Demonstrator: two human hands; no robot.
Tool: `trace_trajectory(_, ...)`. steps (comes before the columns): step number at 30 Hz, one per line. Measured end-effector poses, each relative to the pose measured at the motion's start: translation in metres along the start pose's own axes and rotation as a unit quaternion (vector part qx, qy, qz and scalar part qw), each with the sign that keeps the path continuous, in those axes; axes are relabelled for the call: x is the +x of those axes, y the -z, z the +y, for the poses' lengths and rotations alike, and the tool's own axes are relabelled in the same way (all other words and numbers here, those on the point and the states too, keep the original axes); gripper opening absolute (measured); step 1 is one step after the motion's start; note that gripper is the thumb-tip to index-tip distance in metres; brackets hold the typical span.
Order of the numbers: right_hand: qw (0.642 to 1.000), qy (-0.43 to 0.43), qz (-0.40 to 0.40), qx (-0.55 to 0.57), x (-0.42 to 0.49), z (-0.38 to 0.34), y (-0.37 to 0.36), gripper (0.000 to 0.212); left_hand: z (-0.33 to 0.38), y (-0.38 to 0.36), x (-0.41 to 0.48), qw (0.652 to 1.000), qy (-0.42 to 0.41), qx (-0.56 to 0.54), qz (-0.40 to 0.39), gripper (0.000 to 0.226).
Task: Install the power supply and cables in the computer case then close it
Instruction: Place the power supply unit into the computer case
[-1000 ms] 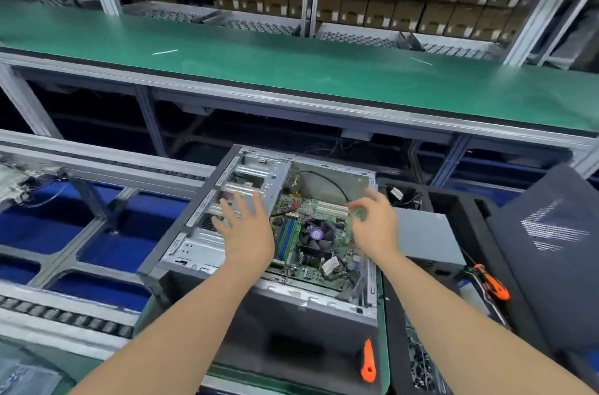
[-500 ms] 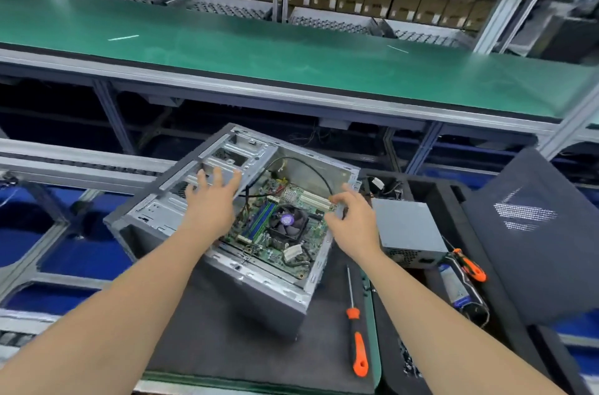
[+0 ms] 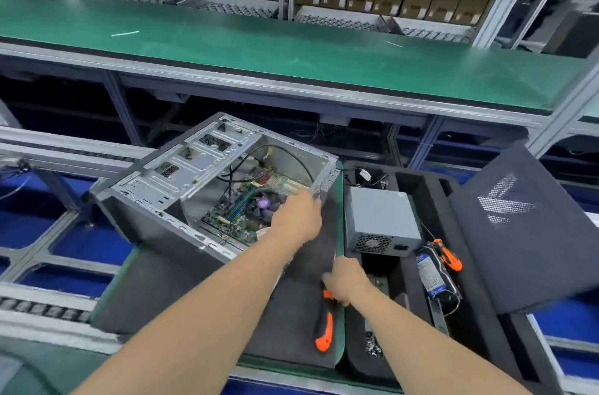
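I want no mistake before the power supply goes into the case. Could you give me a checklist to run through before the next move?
1. Case open: ok. The computer case lies with its open side up and the motherboard shows.
2. Power supply reachable: ok. The power supply sits in the foam tray, right of the case, not installed.
3. Case steadied: cannot tell. The left hand is at the case's rim, but its grip is blurred.
4. Right hand free: cannot tell. The right hand is at the orange screwdriver.
5. Side panel off: ok. The side panel lies far right.
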State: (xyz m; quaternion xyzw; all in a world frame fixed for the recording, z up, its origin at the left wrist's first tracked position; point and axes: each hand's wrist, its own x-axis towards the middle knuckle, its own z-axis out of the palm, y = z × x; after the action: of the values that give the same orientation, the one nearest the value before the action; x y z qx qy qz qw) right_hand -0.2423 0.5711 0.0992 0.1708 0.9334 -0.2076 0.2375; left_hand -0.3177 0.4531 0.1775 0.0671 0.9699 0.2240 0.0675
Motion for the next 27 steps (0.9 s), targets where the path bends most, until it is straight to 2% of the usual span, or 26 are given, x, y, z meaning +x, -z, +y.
trace_trajectory(2,0.999,0.026,0.024,0.03,0.0,0.007,0.003,0.02,-0.003,-0.011,-0.005,0.996,-0.013,0.079,0.049,0.03)
trace_trajectory(4,0.99,0.05,0.089,0.101,0.0,0.013,0.012,0.019,-0.007,-0.016,-0.007,0.989,-0.031,0.124,0.076,0.027)
trace_trajectory(7,0.952,0.1,0.208,0.202,0.0,0.019,0.035,0.024,-0.008,-0.017,-0.006,0.982,-0.039,0.168,0.082,0.022)
trace_trajectory(11,0.915,0.152,0.275,0.254,0.002,0.009,0.073,0.027,-0.019,-0.013,-0.017,0.98,-0.064,0.167,0.086,0.016)
trace_trajectory(16,0.911,0.168,0.327,0.184,0.003,-0.022,0.101,0.022,-0.046,0.008,-0.051,0.988,-0.102,0.11,0.029,0.018)
trace_trajectory(20,0.932,0.178,0.299,0.105,-0.003,-0.052,0.105,0.019,-0.095,0.035,-0.088,0.988,-0.126,0.093,0.005,0.031)
trace_trajectory(22,0.944,0.178,0.272,0.066,-0.004,-0.065,0.103,0.02,-0.117,0.046,-0.103,0.996,-0.062,0.044,0.054,0.044)
trace_trajectory(23,0.949,0.173,0.26,0.042,-0.002,-0.068,0.102,0.019,-0.123,0.049,-0.106,0.993,-0.023,0.026,0.113,0.045)
trace_trajectory(25,0.956,0.164,0.245,-0.001,0.0,-0.077,0.099,0.018,-0.139,0.057,-0.108,0.954,0.097,0.087,0.269,0.024)
trace_trajectory(26,0.957,0.16,0.242,-0.016,0.002,-0.08,0.098,0.018,-0.148,0.062,-0.107,0.926,0.187,0.126,0.303,0.023)
trace_trajectory(27,0.957,0.158,0.243,-0.025,0.005,-0.082,0.098,0.019,-0.156,0.066,-0.107,0.905,0.275,0.121,0.3,0.041)
